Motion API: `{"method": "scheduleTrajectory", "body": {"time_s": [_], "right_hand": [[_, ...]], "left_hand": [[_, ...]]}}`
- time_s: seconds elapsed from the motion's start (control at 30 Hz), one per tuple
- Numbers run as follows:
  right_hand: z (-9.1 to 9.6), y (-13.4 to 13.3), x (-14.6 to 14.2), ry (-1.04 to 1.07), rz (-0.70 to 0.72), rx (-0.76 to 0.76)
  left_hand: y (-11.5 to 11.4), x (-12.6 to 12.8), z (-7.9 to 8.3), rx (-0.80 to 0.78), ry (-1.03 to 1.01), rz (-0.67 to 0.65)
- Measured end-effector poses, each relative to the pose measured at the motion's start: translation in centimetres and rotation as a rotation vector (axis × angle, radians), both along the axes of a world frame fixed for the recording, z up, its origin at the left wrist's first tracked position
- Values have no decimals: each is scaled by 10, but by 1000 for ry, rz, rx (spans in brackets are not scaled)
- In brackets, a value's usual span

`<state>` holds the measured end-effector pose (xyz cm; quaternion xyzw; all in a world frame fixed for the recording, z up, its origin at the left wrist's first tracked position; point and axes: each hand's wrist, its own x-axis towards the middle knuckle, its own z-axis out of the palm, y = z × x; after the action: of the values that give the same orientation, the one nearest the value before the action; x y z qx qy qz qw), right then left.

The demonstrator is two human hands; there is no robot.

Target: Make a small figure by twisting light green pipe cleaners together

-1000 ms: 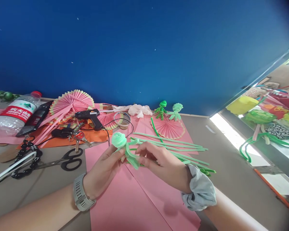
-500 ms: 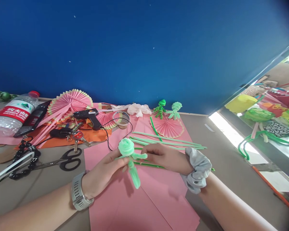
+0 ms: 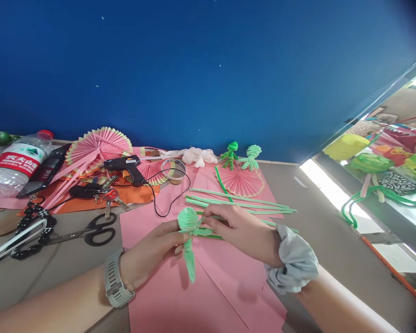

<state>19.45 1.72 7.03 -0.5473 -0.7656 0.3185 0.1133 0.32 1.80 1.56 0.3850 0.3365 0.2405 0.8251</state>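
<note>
A light green pipe cleaner figure (image 3: 187,220) with a round coiled head is pinched at its body between the thumb and fingers of my left hand (image 3: 156,252). Its leg part hangs down over pink paper (image 3: 180,303). My right hand (image 3: 241,231) is closed at the figure's right side, its thumb and fingertips pinched at the arm; I cannot make out exactly what lies between them. Behind and under my right hand lie several loose green pipe cleaners (image 3: 266,206). Two finished-looking pipe cleaner figures, one dark green (image 3: 231,155) and one light green (image 3: 252,157), stand farther back.
A glue gun (image 3: 128,166) with its cord, keys (image 3: 111,196), black-handled scissors (image 3: 99,229) and a bead string (image 3: 31,226) lie left. Pink paper fans (image 3: 100,150), a tape roll (image 3: 174,170) and a water bottle (image 3: 19,162) sit along the blue wall (image 3: 194,74).
The figure has turned and moved slightly down and right in my left hand. My right hand has shifted its pinch along the figure's right arm, closer to its head.
</note>
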Motion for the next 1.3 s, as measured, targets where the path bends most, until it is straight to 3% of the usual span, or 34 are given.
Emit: {"method": "scheduleTrajectory", "body": {"time_s": [0.13,0.3,0.4,0.47,0.6,0.77,0.93,1.1,1.2,1.3], "right_hand": [[2,-12,-9,-119,54,233],[-14,-27,-29,-409,147,622],[-26,-29,-34,-428,212,846],[-31,-27,-32,-385,231,907],[-36,-20,-21,-181,215,815],[-35,-14,-18,258,148,520],[-32,-10,-20,472,4,372],[-32,-7,-16,475,-39,294],[-31,-7,-14,409,-38,336],[-29,-7,-13,352,-2,376]], "left_hand": [[0,-1,0,1,19,43],[0,0,-3,-99,-100,148],[3,1,-6,-168,-206,209],[4,1,-7,-205,-251,229],[4,0,-4,-250,-329,272],[-1,1,1,-204,-379,272],[-6,1,6,-40,-155,172],[-7,-3,15,182,5,-7],[-7,-2,18,325,119,110],[-7,0,20,570,354,279]]}}
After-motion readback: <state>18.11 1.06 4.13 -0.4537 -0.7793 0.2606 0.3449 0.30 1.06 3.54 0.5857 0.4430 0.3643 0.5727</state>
